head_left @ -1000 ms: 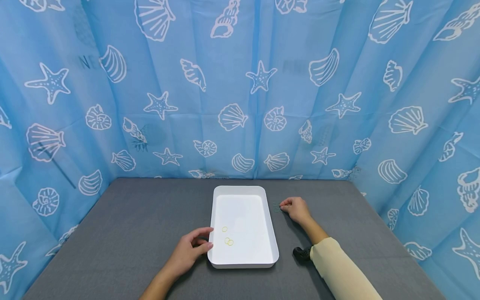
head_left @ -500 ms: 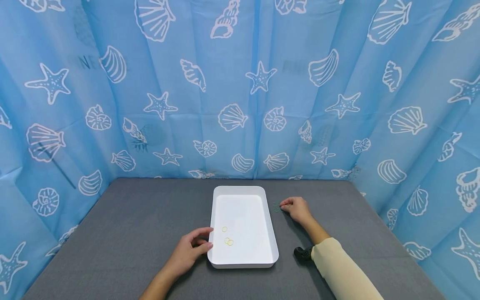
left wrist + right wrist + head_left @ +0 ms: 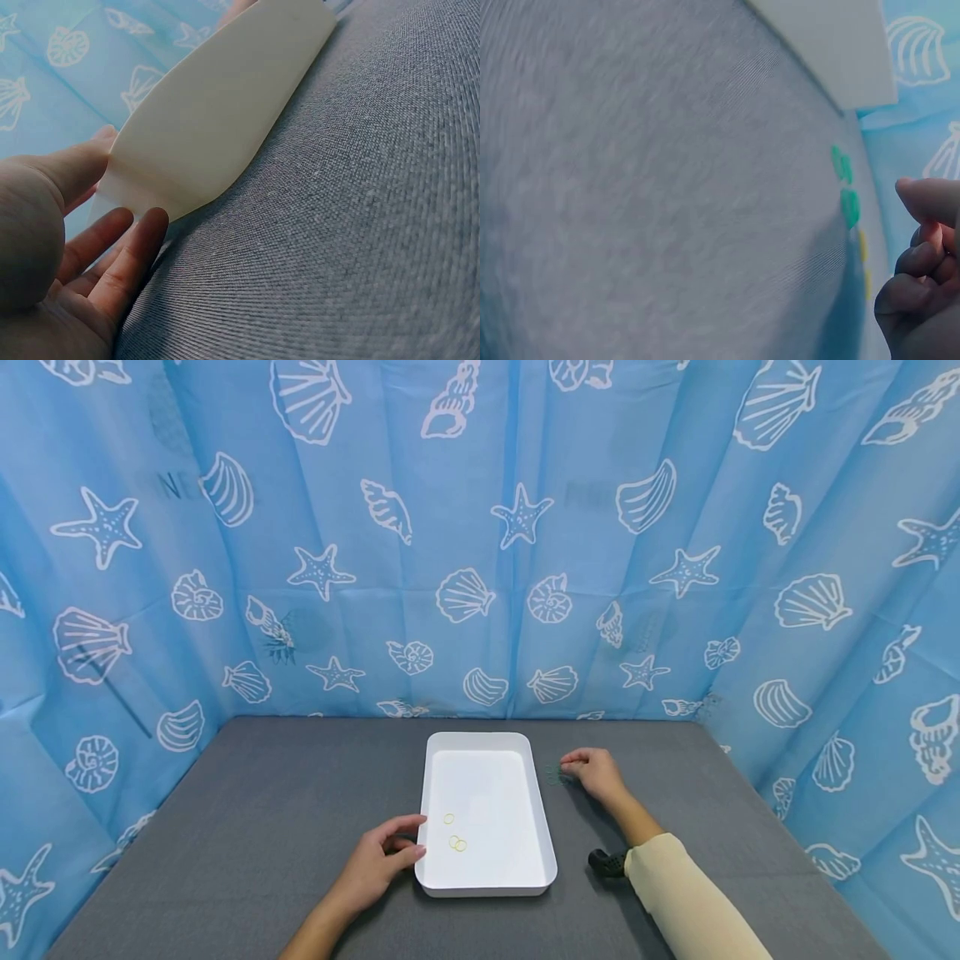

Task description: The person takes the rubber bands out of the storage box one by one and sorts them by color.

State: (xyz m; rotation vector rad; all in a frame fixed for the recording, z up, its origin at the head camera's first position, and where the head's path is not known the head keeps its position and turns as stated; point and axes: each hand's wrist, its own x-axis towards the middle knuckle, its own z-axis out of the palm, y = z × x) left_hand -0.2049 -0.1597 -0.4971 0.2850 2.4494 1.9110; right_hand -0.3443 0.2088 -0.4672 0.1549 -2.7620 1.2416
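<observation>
A shallow white tray (image 3: 487, 818) stands on the grey cloth. Several thin yellow rubber bands (image 3: 457, 843) lie inside it, toward the left. My left hand (image 3: 378, 860) holds the tray's left edge, its thumb at the rim and fingertips against the outer wall (image 3: 202, 127). Beyond the tray's right side, my right hand (image 3: 596, 774) is just above a small group of green rubber bands (image 3: 553, 775). In the right wrist view its fingers are bent, over green bands (image 3: 850, 208) and yellow bands (image 3: 863, 246). Whether anything is between its fingertips is hidden.
The grey cloth (image 3: 322, 793) covers the whole table. A blue curtain (image 3: 420, 527) with white shells and starfish hangs behind and along both sides. A black wrist device (image 3: 606, 863) sits at the right cuff.
My right hand has risen slightly from the green bands and its fingertips have shifted a little. My left hand, the tray and the yellow bands in it have stayed in place.
</observation>
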